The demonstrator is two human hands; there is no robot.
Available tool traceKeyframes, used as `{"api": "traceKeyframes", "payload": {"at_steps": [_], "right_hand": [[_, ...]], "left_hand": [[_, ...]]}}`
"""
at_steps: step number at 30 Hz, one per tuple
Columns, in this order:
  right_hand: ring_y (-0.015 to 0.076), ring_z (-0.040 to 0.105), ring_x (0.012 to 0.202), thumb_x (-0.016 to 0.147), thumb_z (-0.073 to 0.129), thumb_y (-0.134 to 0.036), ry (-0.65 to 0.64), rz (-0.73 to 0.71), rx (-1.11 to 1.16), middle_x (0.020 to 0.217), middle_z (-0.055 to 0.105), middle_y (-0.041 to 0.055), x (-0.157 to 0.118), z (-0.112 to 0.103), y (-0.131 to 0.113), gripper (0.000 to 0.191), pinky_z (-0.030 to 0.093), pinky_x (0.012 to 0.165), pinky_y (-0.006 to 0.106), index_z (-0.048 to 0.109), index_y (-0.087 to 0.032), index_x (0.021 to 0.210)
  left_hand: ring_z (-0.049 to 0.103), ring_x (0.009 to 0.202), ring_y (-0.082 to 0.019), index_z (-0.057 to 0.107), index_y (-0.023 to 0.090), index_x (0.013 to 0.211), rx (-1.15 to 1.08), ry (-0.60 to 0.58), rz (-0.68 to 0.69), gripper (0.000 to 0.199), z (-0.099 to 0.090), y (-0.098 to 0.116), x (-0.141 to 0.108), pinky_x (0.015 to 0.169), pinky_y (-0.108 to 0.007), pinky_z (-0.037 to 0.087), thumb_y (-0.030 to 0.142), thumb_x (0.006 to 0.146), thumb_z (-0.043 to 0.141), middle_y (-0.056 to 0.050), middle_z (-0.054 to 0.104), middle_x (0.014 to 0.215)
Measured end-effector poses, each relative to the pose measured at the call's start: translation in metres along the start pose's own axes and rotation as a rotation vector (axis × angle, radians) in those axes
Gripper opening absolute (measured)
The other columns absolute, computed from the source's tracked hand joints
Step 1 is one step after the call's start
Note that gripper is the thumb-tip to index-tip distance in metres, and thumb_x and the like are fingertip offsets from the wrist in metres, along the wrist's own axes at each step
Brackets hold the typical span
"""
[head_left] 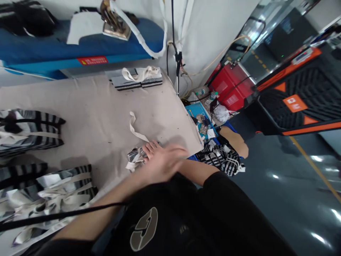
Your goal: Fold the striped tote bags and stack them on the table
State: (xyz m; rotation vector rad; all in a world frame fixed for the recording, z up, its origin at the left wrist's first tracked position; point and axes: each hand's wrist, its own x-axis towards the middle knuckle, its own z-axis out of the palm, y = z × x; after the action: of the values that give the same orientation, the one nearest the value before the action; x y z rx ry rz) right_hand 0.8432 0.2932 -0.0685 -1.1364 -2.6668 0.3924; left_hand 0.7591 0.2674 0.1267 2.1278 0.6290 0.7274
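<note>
My left hand (166,161) and my right hand (153,151) overlap at the near edge of a beige cloth-covered table (93,110), both blurred by motion. Just beneath the fingers lies a crumpled black-and-white striped tote bag (135,156), and a cream strap handle (135,129) runs from it across the cloth. The fingers of my right hand seem to touch the bag, but I cannot tell whether either hand grips it. A folded stack of striped bags (135,80) lies at the far edge, and more striped bags (29,131) are piled at the left.
A steam iron (114,21) stands on a blue ironing board (80,46) behind the table. To the right are a blue tray of small items (198,113), a red case (229,85), striped fabric (221,158), and a grey floor (279,188).
</note>
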Motion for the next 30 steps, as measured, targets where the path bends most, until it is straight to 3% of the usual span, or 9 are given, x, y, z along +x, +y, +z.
{"api": "traceKeyframes", "payload": {"at_steps": [2,4,8,12,16,20,23,26,30], "right_hand": [[0.0317,0.054,0.128,0.101,0.053,-0.038,-0.009,-0.024,-0.059,0.129,0.063,0.017,0.001,-0.003,-0.002,0.043,0.03,0.124,0.053,0.053,-0.012,0.135],[0.0317,0.054,0.127,0.099,0.057,-0.039,-0.027,-0.045,-0.129,0.129,0.062,0.0193,0.001,-0.006,-0.003,0.049,0.031,0.123,0.052,0.05,-0.008,0.136],[0.0327,0.053,0.126,0.097,0.06,-0.039,-0.049,-0.017,-0.145,0.13,0.062,0.0204,0.001,-0.004,-0.004,0.054,0.031,0.122,0.053,0.048,-0.008,0.139],[0.035,0.051,0.128,0.099,0.056,-0.041,-0.026,-0.059,-0.135,0.134,0.06,0.0228,-0.002,-0.001,-0.003,0.056,0.031,0.122,0.056,0.045,-0.006,0.143],[0.035,0.055,0.126,0.098,0.058,-0.04,-0.009,-0.051,-0.169,0.133,0.061,0.0238,-0.001,0.006,-0.001,0.06,0.031,0.123,0.054,0.046,-0.002,0.143],[0.0354,0.056,0.13,0.1,0.055,-0.034,-0.073,-0.031,-0.172,0.136,0.063,0.0218,0.002,0.015,0.002,0.052,0.032,0.122,0.052,0.051,-0.003,0.141],[0.035,0.054,0.132,0.101,0.053,-0.037,-0.045,-0.066,-0.159,0.134,0.063,0.0207,0.0,0.012,0.002,0.052,0.03,0.123,0.053,0.051,-0.005,0.142],[0.0347,0.053,0.128,0.101,0.052,-0.04,-0.008,-0.083,-0.146,0.13,0.062,0.0213,-0.001,0.003,0.0,0.054,0.031,0.122,0.055,0.05,-0.004,0.141],[0.0352,0.051,0.126,0.102,0.049,-0.041,-0.034,-0.075,-0.129,0.128,0.061,0.0221,-0.001,-0.003,-0.002,0.053,0.029,0.121,0.055,0.05,-0.002,0.138]], "left_hand": [[0.064,0.12,-0.02,0.064,0.02,0.126,-0.122,-0.097,0.145,0.035,0.041,0.008,0.029,0.105,-0.038,0.053,0.012,0.096,0.048,-0.011,0.07,0.128],[0.064,0.118,-0.022,0.064,0.018,0.127,-0.124,-0.16,0.182,0.034,0.06,0.006,0.037,0.106,-0.039,0.052,0.014,0.097,0.049,-0.012,0.07,0.125],[0.067,0.109,-0.024,0.066,0.017,0.118,-0.002,-0.219,0.087,0.025,0.056,-0.007,0.02,0.099,-0.039,0.054,0.026,0.099,0.052,-0.013,0.071,0.114],[0.062,0.121,-0.023,0.063,0.014,0.127,-0.038,-0.189,0.15,0.043,0.063,0.001,0.017,0.108,-0.037,0.05,0.007,0.086,0.05,-0.014,0.068,0.129],[0.062,0.12,-0.024,0.064,0.014,0.127,0.007,-0.239,0.155,0.048,0.064,-0.003,0.019,0.106,-0.036,0.05,0.006,0.081,0.051,-0.012,0.069,0.129],[0.07,0.092,-0.02,0.07,0.017,0.104,0.16,-0.276,-0.167,0.027,0.03,-0.059,-0.027,0.087,-0.033,0.055,0.008,0.085,0.052,-0.007,0.075,0.099],[0.069,0.097,-0.019,0.069,0.018,0.101,0.349,-0.151,-0.42,0.03,0.003,-0.115,-0.076,0.087,-0.031,0.055,0.002,0.085,0.049,-0.006,0.074,0.103],[0.068,0.103,-0.02,0.069,0.017,0.098,0.485,-0.195,-0.443,0.024,-0.01,-0.154,-0.105,0.092,-0.033,0.055,0.003,0.089,0.052,-0.009,0.073,0.105],[0.066,0.107,-0.024,0.069,0.015,0.097,0.616,-0.399,-0.301,0.014,-0.014,-0.17,-0.109,0.099,-0.038,0.05,0.007,0.087,0.063,-0.011,0.071,0.111]]}}
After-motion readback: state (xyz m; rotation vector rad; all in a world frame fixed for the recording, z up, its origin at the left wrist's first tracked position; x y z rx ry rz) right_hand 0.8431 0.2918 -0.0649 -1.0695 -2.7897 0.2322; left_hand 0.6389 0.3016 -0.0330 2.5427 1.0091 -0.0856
